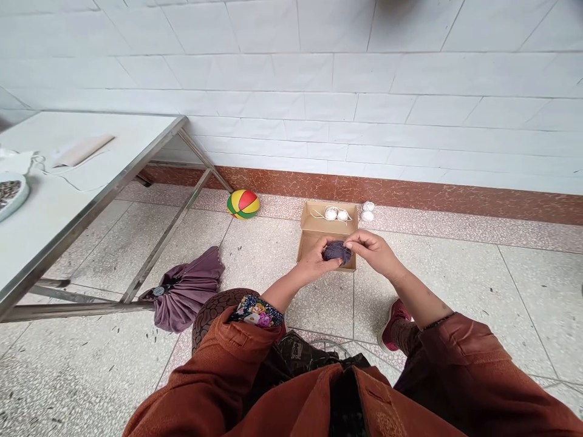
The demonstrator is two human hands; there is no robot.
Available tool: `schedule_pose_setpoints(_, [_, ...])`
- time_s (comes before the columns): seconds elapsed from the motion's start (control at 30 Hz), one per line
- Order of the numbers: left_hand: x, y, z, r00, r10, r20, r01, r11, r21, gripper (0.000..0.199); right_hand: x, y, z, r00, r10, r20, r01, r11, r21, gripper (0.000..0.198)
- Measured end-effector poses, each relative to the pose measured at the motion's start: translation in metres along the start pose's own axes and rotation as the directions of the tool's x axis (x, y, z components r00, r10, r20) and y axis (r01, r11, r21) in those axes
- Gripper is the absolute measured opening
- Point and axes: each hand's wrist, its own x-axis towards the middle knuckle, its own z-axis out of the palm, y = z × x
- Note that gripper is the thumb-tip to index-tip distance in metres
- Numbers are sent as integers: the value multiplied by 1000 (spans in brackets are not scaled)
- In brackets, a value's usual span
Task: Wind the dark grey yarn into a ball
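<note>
A ball of dark purple-grey yarn point(336, 252) is held over an open cardboard box point(327, 225). My left hand point(315, 257) curls round its left side, thumb below and fingers above. At the upper right of the ball, the thumb and forefinger of my right hand point(368, 247) are pinched together; any strand between them is too fine to make out. Small white yarn balls point(331, 213) rest on the box's opened lid with loose ends trailing. Two more white yarn balls point(367, 215) sit on the floor just right of the box.
On the left stands a metal-framed table point(136, 130) bearing a plate of seeds point(13, 193) and a folded paper-like item point(86, 150). A striped ball point(243, 204) lies by the wall. A folded purple umbrella point(189, 290) is on the speckled floor near my left knee.
</note>
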Motion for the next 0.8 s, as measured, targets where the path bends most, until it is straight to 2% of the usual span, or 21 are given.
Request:
schedule_pose_setpoints(0.1, [-5,6,0,982,-25,185,61,980,-190,52,5,10,1,996,8,-94,-8,1000,2,25])
schedule_pose_setpoints(0.2, [-8,11,-1,960,-20,278,140,897,-419,68,5,21,7,993,78,-94,-77,997,18,27])
schedule_pose_setpoints(0.3, [-7,13,-2,973,-31,227,158,808,-567,69,2,28,13,991,112,-80,-113,994,-12,27])
schedule_pose_setpoints(0.43, [-2,10,-2,994,-85,69,109,727,-678,51,-3,27,17,999,7,-45,-14,988,-157,24])
schedule_pose_setpoints(0.53, [1,5,-3,990,-141,-2,103,732,-673,45,-6,23,17,999,-41,36,48,972,-231,22])
schedule_pose_setpoints(0.63, [4,2,-4,983,-171,-60,101,794,-599,44,-9,18,16,985,-67,161,101,970,-219,21])
schedule_pose_setpoints(0.73, [5,-1,-4,979,-160,-130,92,904,-417,43,-10,11,15,964,-109,242,156,970,-186,21])
schedule_pose_setpoints(0.8, [6,-3,-3,978,-121,-172,77,967,-243,44,-8,6,13,960,-135,246,184,965,-186,23])
